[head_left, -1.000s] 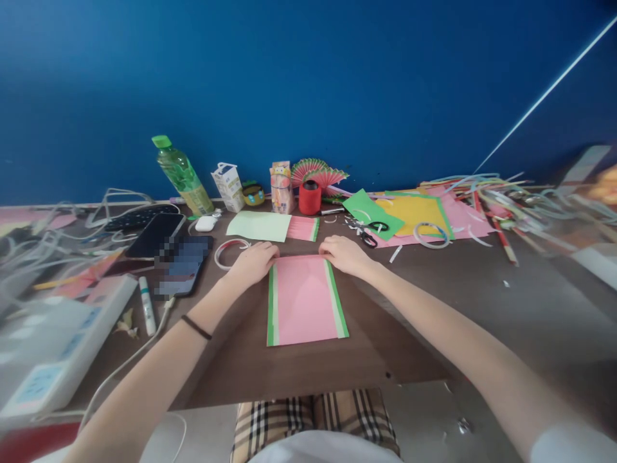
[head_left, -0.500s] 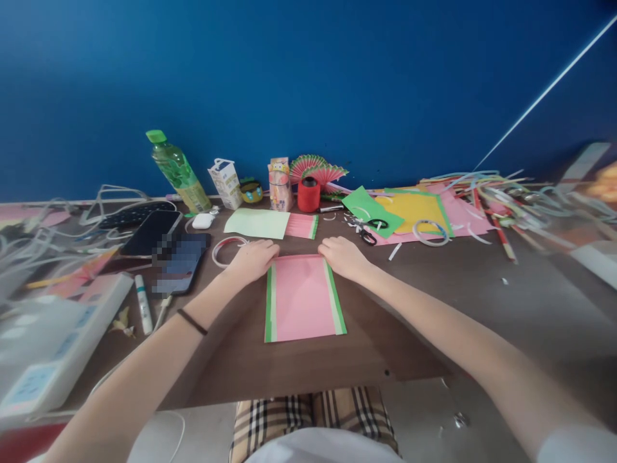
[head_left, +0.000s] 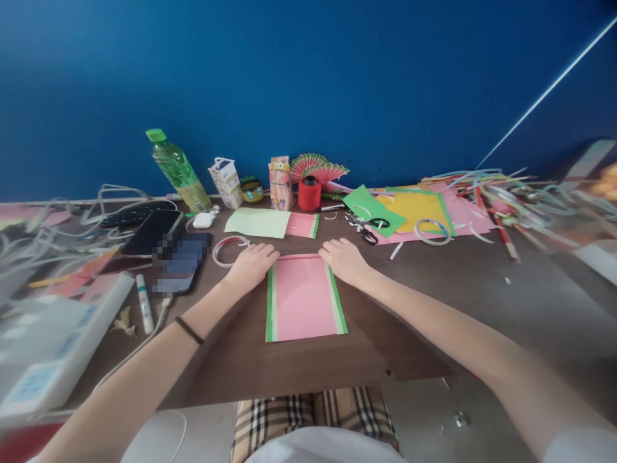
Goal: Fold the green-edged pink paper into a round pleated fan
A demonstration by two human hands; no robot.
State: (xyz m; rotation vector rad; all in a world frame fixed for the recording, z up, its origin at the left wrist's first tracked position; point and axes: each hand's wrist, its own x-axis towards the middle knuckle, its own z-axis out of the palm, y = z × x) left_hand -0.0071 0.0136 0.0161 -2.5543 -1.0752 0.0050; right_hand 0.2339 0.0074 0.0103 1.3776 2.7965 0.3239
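Note:
A pink paper sheet (head_left: 306, 299) with green and pale green strips down both sides lies flat on the brown desk (head_left: 231, 370). A narrow fold runs along its far edge. My left hand (head_left: 255, 262) has its fingers closed on the far left corner of the sheet. At the far right corner, my right hand (head_left: 343, 258) grips the paper the same way. Beyond the hands lie a pale green paper (head_left: 258, 222) and a pleated pink strip (head_left: 303, 225). Left of my left hand rests a roll of tape (head_left: 216, 251).
Black-handled scissors (head_left: 370, 236) lie near green paper (head_left: 369, 206) and yellow paper (head_left: 419, 212). Another tape roll (head_left: 418, 240) sits at right. A bottle (head_left: 180, 173), a carton (head_left: 225, 183) and a red spool (head_left: 309, 194) stand at the back. A phone (head_left: 186, 263) and marker (head_left: 144, 302) are on the left.
Both hands stay at the far corners, with only slight finger movement. The sheet keeps its place on the desk.

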